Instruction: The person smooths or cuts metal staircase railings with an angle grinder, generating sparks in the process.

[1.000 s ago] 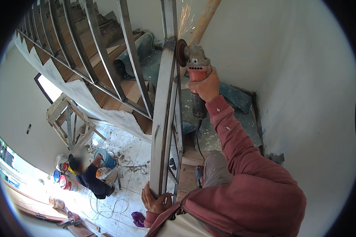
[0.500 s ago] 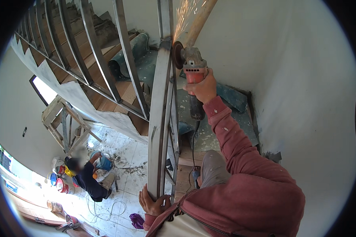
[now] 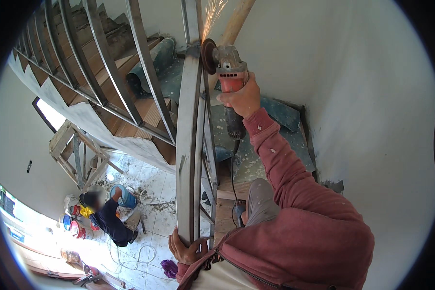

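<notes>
My right hand (image 3: 242, 98) is wrapped around the body of a red and grey angle grinder (image 3: 230, 62), its black cord hanging down. The grinder's disc (image 3: 209, 56) meets the right side of the metal handrail (image 3: 185, 145), just below a darkened joint (image 3: 193, 50). Orange sparks (image 3: 213, 17) fly up from there. At the rail's near end, my left hand (image 3: 184, 249) grips the handrail, fingers curled around both sides. My left palm is hidden behind the metal.
Wooden stairs (image 3: 123, 126) with metal balusters climb at the far left. Paint-spotted green sheeting (image 3: 251, 157) covers steps on the right, beside a white wall (image 3: 353, 96). Below left, a person (image 3: 112, 222) crouches by a blue bucket (image 3: 125, 197), near a wooden trestle (image 3: 77, 150).
The view has shifted slightly, moving the rail left in the picture. The grinder's disc sits a little farther up along the rail, still sparking. My left hand keeps its hold.
</notes>
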`<action>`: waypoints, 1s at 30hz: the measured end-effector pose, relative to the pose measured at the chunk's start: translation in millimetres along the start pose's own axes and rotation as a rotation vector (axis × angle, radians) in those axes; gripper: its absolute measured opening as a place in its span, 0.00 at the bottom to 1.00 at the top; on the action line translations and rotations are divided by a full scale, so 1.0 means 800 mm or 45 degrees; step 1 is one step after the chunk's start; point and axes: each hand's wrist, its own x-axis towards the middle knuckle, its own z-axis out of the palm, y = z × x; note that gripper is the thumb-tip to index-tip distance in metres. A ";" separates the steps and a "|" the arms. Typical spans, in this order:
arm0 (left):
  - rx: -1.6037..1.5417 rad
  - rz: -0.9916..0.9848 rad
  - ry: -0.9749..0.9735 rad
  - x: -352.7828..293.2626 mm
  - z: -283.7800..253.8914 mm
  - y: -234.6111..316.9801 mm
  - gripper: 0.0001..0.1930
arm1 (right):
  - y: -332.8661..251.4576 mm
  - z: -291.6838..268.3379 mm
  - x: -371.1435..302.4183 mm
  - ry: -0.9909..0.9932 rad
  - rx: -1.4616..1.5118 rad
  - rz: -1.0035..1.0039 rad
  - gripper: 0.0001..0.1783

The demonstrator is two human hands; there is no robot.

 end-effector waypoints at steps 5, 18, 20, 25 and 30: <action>0.010 0.010 0.009 0.000 0.003 -0.003 0.08 | -0.004 -0.006 -0.004 -0.026 0.009 0.001 0.40; -0.028 0.006 -0.044 -0.001 0.002 -0.004 0.10 | -0.007 -0.001 0.008 0.013 -0.037 -0.049 0.39; -0.023 0.004 -0.054 0.002 -0.001 -0.002 0.10 | -0.018 -0.006 0.002 -0.059 0.098 0.050 0.40; -0.018 -0.008 -0.043 0.001 -0.002 -0.002 0.10 | -0.015 -0.005 0.007 -0.051 0.032 0.044 0.42; -0.027 0.010 -0.010 -0.001 0.001 -0.005 0.11 | -0.017 -0.003 0.005 -0.039 0.019 0.015 0.42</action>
